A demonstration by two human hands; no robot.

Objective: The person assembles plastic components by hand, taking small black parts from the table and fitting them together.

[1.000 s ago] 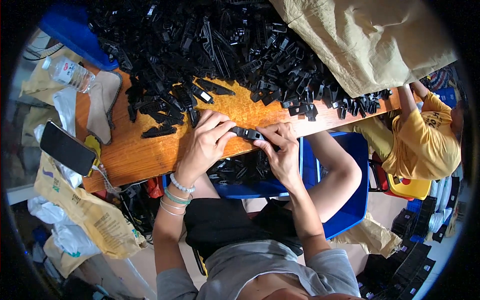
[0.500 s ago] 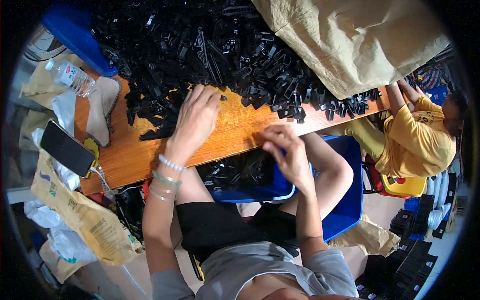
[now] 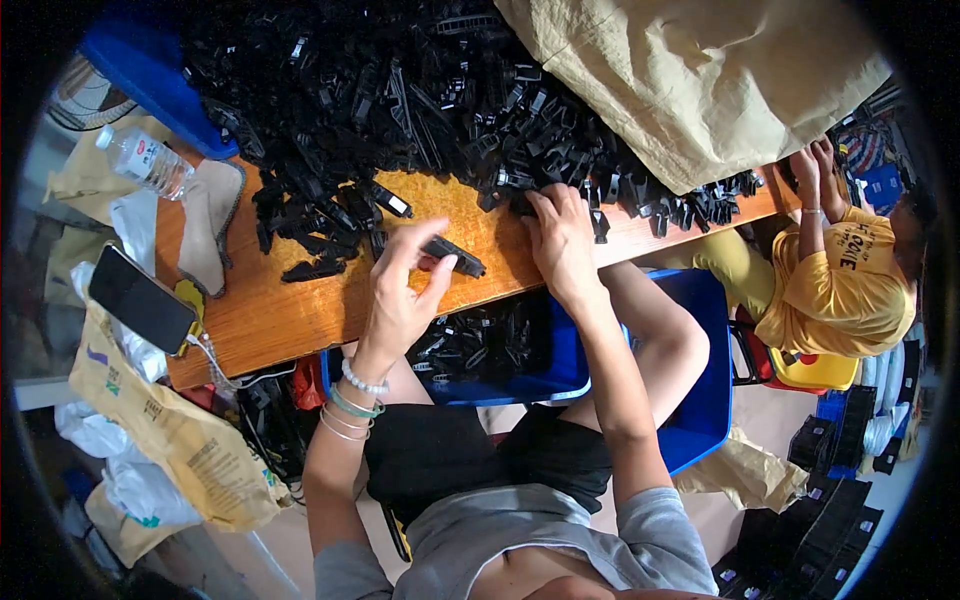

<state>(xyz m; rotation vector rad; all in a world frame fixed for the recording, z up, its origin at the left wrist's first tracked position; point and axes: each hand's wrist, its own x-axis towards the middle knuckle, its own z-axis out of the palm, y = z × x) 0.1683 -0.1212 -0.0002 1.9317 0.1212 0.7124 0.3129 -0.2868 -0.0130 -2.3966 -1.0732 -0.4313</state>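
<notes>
A slim black plastic part (image 3: pixel 455 256) is pinched between the thumb and fingers of my left hand (image 3: pixel 402 290), raised over the near edge of the wooden table (image 3: pixel 300 325). My right hand (image 3: pixel 565 240) reaches to the near edge of a large heap of black plastic parts (image 3: pixel 350 110). Its curled fingers close on a small black part (image 3: pixel 524 204), mostly hidden by them. Loose black parts lie on the table around both hands. Below the table edge, a blue bin (image 3: pixel 480 388) with more black parts stands between my legs.
A tan sack (image 3: pixel 700 80) covers the heap's right side. At left are a water bottle (image 3: pixel 150 160), a phone (image 3: pixel 143 300) on a cable and a cloth (image 3: pixel 208 225). Another blue bin (image 3: pixel 690 410) stands by my right leg. A person in yellow (image 3: pixel 840 280) sits at right.
My left hand has drawn back from the heap toward me, now showing a black part in its grip. My right hand has moved up from the table edge to the heap.
</notes>
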